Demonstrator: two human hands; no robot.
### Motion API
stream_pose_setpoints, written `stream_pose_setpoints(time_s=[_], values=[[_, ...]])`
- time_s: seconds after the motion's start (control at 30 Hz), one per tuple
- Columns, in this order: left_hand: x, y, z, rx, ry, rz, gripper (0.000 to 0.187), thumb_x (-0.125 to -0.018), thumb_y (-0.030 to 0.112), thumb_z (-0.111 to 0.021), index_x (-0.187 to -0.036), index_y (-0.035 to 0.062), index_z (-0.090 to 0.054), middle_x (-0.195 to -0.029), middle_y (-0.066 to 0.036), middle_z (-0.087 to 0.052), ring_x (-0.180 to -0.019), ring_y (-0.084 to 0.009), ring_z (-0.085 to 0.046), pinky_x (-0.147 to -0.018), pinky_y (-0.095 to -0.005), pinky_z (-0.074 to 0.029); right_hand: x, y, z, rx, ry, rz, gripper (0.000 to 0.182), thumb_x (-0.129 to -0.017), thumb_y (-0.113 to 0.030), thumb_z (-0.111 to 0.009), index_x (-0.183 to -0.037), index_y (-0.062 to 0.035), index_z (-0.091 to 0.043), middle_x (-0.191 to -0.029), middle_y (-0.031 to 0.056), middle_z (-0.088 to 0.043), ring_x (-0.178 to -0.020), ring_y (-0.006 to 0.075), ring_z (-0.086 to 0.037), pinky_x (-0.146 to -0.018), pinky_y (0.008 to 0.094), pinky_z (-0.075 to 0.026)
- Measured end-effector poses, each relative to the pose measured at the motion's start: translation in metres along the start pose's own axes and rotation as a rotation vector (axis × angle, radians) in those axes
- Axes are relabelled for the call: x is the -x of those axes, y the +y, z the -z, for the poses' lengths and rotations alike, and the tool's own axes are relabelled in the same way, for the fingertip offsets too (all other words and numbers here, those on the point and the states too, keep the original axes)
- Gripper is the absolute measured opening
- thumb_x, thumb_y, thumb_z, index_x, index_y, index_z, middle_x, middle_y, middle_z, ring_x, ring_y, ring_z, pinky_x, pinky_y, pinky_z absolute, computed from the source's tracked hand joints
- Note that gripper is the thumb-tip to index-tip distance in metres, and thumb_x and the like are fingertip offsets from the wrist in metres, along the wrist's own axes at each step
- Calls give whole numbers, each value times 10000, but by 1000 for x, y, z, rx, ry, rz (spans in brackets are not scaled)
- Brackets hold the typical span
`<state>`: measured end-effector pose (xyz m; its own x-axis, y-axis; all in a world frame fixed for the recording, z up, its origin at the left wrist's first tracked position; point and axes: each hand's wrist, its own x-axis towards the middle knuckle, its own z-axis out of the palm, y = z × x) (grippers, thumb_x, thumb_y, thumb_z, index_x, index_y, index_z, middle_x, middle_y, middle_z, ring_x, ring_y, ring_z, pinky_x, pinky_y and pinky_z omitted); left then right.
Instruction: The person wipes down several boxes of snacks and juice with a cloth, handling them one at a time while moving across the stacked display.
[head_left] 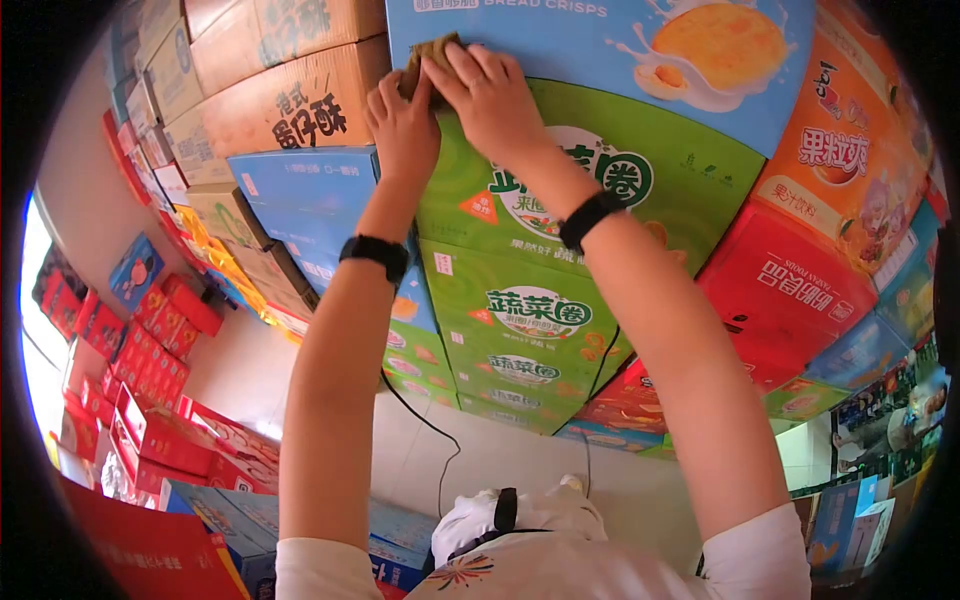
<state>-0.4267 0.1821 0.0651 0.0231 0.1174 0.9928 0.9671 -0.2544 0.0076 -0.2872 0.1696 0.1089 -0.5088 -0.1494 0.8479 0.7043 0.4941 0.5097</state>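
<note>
A crumpled olive-brown cloth [434,47] lies against the lower left corner of a blue Bread Crisps carton [560,45]. My left hand [405,125] has its fingers closed at the cloth's left side, thumb raised along it. From the right, my right hand [488,98] grips the same cloth with bent fingers, its fingertips close to my left thumb. Parts of the cloth are hidden under the fingers. Just below both hands is a green carton [690,190] with white round labelling, stacked on more green cartons [465,295]. Each wrist wears a black band.
Brown cartons [300,95] and blue cartons [320,200] stand stacked at the left. Orange drink cartons [840,150] and a red carton [790,290] rise at the right. Red boxes [150,350] fill the left side. A black cable [425,420] hangs down to the pale floor [400,470].
</note>
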Motion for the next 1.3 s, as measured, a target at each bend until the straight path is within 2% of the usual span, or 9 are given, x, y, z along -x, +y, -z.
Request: stream_pose_setpoints(time_s=[0.3,0.37,0.53,0.63,0.7,0.83,0.93,1.07,1.3], values=[[172,1,18,65,-363,166,426,-749,58,-560,-1173,100,-548,-1154,-148,-443,-1029,-333,-427,-885,-442,-338,130,-99,-13,-148,-364,-26,503,-783,-137,-511,-1279,-63,-463,-1266,119,-441,-1143,269,-422,-935,406,-379],[216,0,32,31,-617,198,445,-738,37,-549,-1179,88,-531,-1155,-150,-443,-1028,-336,-424,-883,-438,-336,162,-121,-10,-157,-425,-17,525,-774,-133,-522,-1288,-55,-447,-1260,114,-439,-1143,266,-418,-940,402,-381],[273,-3,55,44,-691,138,532,-731,34,-544,-1256,81,-476,-1161,-155,-438,-1028,-340,-419,-872,-438,-333,188,-151,6,-419,-853,-80,570,-741,-118,-548,-1293,-29,-432,-1244,102,-441,-1148,267,-418,-972,376,-367],[253,-9,55,41,-651,130,589,-755,48,-534,-1332,85,-421,-1159,-168,-431,-1025,-350,-416,-869,-456,-326,152,-138,10,-419,-676,-18,551,-760,-104,-531,-1297,-25,-433,-1251,108,-453,-1138,278,-429,-973,371,-367],[207,-11,54,74,-544,279,591,-777,59,-534,-1348,95,-386,-1194,-192,-394,-1089,-374,-382,-940,-485,-302,111,-123,3,-373,-454,-51,529,-780,-90,-508,-1302,-35,-437,-1252,114,-471,-1112,277,-451,-976,375,-364],[82,-13,43,74,-179,144,595,-779,75,-526,-1360,127,-409,-1170,-184,-427,-1061,-371,-405,-896,-476,-314,19,-69,-1,-215,-192,-113,509,-789,-79,-500,-1296,-57,-456,-1250,100,-490,-1099,258,-466,-932,393,-376],[18,-14,42,50,-153,139,576,-767,79,-542,-1333,134,-450,-1169,-177,-430,-1083,-368,-400,-911,-473,-306,-22,-34,-14,-92,-56,-90,442,-794,-119,-492,-1225,-20,-500,-1201,104,-504,-1105,249,-459,-910,379,-370],[15,-18,26,-6,-156,137,507,-781,79,-543,-1284,110,-487,-1163,-144,-448,-1106,-352,-374,-955,-472,-279,-11,-38,-27,32,-139,-14,476,-799,-165,-496,-1256,-33,-480,-1220,96,-481,-1134,248,-424,-942,395,-341],[129,-6,28,-44,-253,154,433,-791,116,-534,-1218,43,-515,-1211,-147,-438,-1103,-334,-400,-939,-447,-298,89,-105,-26,68,-411,17,542,-807,-191,-496,-1316,-26,-413,-1312,114,-418,-1202,243,-382,-988,388,-317]])
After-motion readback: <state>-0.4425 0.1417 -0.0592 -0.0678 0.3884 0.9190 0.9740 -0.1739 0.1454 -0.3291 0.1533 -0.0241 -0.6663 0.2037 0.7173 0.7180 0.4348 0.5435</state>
